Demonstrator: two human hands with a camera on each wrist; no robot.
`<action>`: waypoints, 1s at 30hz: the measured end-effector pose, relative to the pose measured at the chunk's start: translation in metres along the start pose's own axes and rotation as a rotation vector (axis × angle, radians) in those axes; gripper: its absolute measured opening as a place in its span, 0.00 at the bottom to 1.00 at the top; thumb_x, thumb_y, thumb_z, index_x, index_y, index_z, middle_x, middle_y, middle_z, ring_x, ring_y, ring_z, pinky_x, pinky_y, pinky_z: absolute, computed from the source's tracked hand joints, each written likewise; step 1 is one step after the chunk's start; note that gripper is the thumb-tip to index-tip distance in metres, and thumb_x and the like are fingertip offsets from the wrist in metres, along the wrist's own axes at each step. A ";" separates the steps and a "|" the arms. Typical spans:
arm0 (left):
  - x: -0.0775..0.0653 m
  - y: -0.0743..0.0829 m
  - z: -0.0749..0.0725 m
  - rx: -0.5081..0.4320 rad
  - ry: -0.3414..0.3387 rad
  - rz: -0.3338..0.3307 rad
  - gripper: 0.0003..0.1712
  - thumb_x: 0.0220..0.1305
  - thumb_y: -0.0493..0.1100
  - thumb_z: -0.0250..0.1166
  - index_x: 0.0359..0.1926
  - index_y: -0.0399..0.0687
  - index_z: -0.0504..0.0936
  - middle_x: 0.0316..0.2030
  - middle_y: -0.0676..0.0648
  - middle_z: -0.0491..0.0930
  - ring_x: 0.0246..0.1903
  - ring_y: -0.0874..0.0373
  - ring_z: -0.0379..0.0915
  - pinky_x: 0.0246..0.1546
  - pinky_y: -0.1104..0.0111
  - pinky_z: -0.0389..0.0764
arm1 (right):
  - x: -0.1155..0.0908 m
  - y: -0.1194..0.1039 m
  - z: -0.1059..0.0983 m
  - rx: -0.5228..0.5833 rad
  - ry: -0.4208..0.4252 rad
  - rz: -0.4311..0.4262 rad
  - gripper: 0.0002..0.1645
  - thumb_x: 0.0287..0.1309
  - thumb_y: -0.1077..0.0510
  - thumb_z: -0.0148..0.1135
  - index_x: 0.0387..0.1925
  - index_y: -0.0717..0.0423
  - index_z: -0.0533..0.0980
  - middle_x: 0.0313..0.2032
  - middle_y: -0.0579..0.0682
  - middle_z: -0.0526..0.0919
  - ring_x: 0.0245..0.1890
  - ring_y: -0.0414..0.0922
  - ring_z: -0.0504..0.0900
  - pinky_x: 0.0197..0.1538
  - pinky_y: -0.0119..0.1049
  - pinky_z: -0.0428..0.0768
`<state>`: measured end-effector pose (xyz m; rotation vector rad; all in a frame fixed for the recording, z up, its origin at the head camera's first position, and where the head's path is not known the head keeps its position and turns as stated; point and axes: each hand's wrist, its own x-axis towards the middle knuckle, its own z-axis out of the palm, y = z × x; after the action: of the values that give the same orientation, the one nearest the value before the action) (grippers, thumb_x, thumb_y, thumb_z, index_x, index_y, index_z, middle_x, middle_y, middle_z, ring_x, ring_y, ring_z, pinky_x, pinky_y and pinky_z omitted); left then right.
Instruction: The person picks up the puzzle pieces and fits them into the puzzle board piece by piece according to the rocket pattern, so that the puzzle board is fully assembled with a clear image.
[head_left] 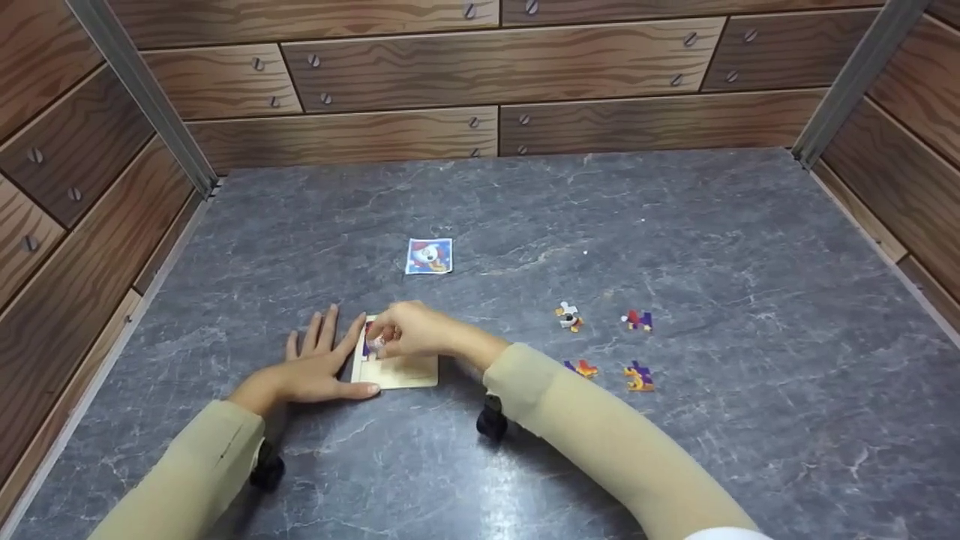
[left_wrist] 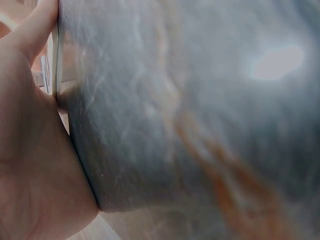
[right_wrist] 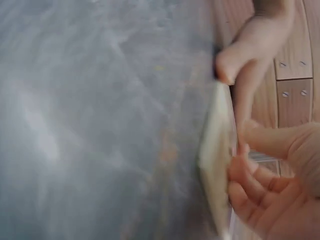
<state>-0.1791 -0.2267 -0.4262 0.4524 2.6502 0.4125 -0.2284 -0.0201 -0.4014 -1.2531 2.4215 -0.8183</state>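
Your left hand (head_left: 319,367), fingers spread, braces the puzzle board (head_left: 409,373) on the counter (head_left: 405,457), likely against sliding, while your right hand (head_left: 418,330) pinches a puzzle piece (head_left: 377,343) at the board's far-left corner!

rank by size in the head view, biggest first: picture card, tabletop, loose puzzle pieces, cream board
1. Tabletop
2. Cream board
3. Picture card
4. Loose puzzle pieces, too alike to rank among themselves
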 end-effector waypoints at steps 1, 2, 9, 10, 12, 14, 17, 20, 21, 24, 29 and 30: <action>0.000 0.000 0.000 0.002 -0.001 -0.003 0.64 0.49 0.78 0.53 0.73 0.56 0.30 0.68 0.34 0.17 0.65 0.36 0.11 0.55 0.35 0.24 | -0.002 -0.001 -0.003 0.045 0.005 -0.002 0.16 0.53 0.62 0.66 0.45 0.61 0.80 0.37 0.55 0.82 0.38 0.45 0.79 0.41 0.28 0.75; 0.000 0.000 0.001 0.000 0.000 -0.003 0.64 0.49 0.78 0.53 0.73 0.56 0.30 0.68 0.34 0.17 0.65 0.36 0.11 0.55 0.35 0.23 | -0.005 -0.001 -0.006 0.081 0.014 -0.010 0.15 0.55 0.62 0.65 0.45 0.62 0.80 0.38 0.55 0.82 0.38 0.46 0.80 0.41 0.28 0.75; 0.001 0.000 0.002 0.000 -0.004 -0.010 0.64 0.48 0.79 0.53 0.73 0.56 0.30 0.68 0.34 0.17 0.65 0.36 0.11 0.55 0.35 0.23 | -0.025 0.002 -0.020 0.174 0.053 -0.030 0.15 0.58 0.61 0.62 0.47 0.60 0.80 0.36 0.51 0.82 0.35 0.42 0.79 0.36 0.28 0.76; 0.001 0.000 0.002 0.002 -0.005 -0.012 0.65 0.48 0.79 0.53 0.73 0.56 0.30 0.68 0.34 0.17 0.65 0.36 0.11 0.55 0.35 0.23 | -0.029 0.003 -0.021 0.169 0.060 -0.027 0.15 0.58 0.61 0.62 0.47 0.60 0.80 0.36 0.51 0.82 0.35 0.42 0.79 0.36 0.28 0.76; 0.001 0.000 0.002 0.007 -0.006 -0.013 0.65 0.48 0.79 0.53 0.73 0.56 0.29 0.68 0.34 0.17 0.65 0.36 0.11 0.55 0.35 0.23 | -0.036 0.006 -0.023 0.161 0.075 -0.017 0.15 0.58 0.60 0.62 0.46 0.61 0.79 0.35 0.52 0.82 0.35 0.43 0.79 0.38 0.29 0.76; 0.001 0.001 0.002 0.004 -0.005 -0.010 0.65 0.48 0.79 0.53 0.73 0.55 0.30 0.68 0.34 0.17 0.65 0.36 0.11 0.55 0.36 0.22 | -0.043 0.009 -0.026 0.159 0.088 -0.007 0.15 0.58 0.60 0.63 0.46 0.63 0.79 0.35 0.52 0.82 0.35 0.44 0.79 0.39 0.30 0.76; 0.000 0.001 0.001 -0.001 -0.011 -0.011 0.65 0.48 0.78 0.54 0.73 0.55 0.29 0.68 0.34 0.17 0.65 0.36 0.11 0.55 0.36 0.22 | -0.054 0.015 -0.031 0.148 0.105 0.011 0.16 0.58 0.59 0.63 0.46 0.64 0.79 0.35 0.52 0.82 0.35 0.44 0.79 0.40 0.31 0.77; 0.000 0.001 0.000 -0.008 -0.021 -0.012 0.65 0.48 0.78 0.54 0.73 0.56 0.29 0.68 0.35 0.16 0.65 0.37 0.10 0.55 0.36 0.21 | -0.066 0.022 -0.037 0.146 0.127 0.031 0.17 0.57 0.58 0.62 0.47 0.63 0.78 0.36 0.51 0.83 0.35 0.44 0.79 0.40 0.32 0.77; 0.000 0.001 -0.001 -0.008 -0.024 -0.014 0.65 0.48 0.78 0.54 0.73 0.56 0.29 0.68 0.35 0.16 0.65 0.37 0.10 0.55 0.36 0.21 | -0.069 0.025 -0.038 0.149 0.135 0.036 0.17 0.57 0.58 0.62 0.47 0.63 0.78 0.36 0.51 0.83 0.35 0.44 0.79 0.41 0.33 0.77; 0.000 0.001 0.000 -0.007 -0.022 -0.014 0.65 0.48 0.79 0.53 0.73 0.56 0.29 0.68 0.35 0.16 0.65 0.37 0.10 0.56 0.37 0.21 | -0.080 0.031 -0.044 0.165 0.156 0.055 0.17 0.58 0.58 0.62 0.47 0.63 0.78 0.37 0.51 0.83 0.36 0.45 0.79 0.41 0.34 0.77; 0.000 0.001 0.001 -0.006 -0.010 -0.010 0.65 0.48 0.79 0.54 0.73 0.56 0.29 0.68 0.35 0.16 0.65 0.37 0.11 0.56 0.36 0.21 | -0.097 0.040 -0.051 0.180 0.181 0.088 0.17 0.58 0.58 0.62 0.48 0.62 0.78 0.38 0.51 0.82 0.37 0.45 0.79 0.41 0.35 0.77; 0.000 0.001 0.001 -0.006 -0.009 -0.010 0.65 0.48 0.78 0.54 0.73 0.55 0.29 0.68 0.34 0.17 0.65 0.37 0.11 0.55 0.36 0.21 | -0.101 0.042 -0.053 0.186 0.188 0.092 0.17 0.58 0.58 0.62 0.48 0.62 0.78 0.38 0.51 0.82 0.36 0.45 0.79 0.41 0.36 0.77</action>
<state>-0.1784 -0.2252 -0.4266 0.4376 2.6412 0.4147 -0.2233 0.1006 -0.3845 -1.0293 2.4566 -1.1503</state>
